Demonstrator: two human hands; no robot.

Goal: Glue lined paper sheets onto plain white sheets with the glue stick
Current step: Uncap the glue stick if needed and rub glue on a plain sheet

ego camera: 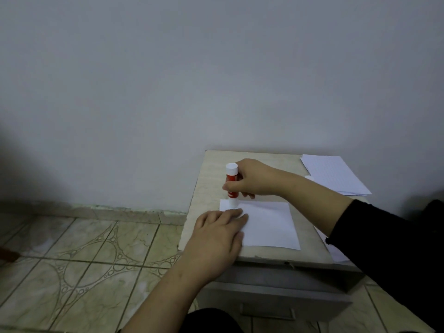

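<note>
My right hand (252, 177) gripping the upright glue stick (231, 186), its tip on the far-left corner of the plain white sheet (269, 224) mid-tabletop (211, 169), my left hand (217, 234) pressing flat, fingers straight, on the sheet's left edge, lined paper stack (334, 174) at the far-right corner.

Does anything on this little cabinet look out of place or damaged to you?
Mostly the cabinet top: its front-left edge is chipped and ragged. The glue stick and plain sheet look normal; the lined stack overhangs the right edge slightly.

Right hand (252, 177) grips glue stick (231, 182) upright on white sheet (269, 224); left hand (216, 236) presses sheet
</note>
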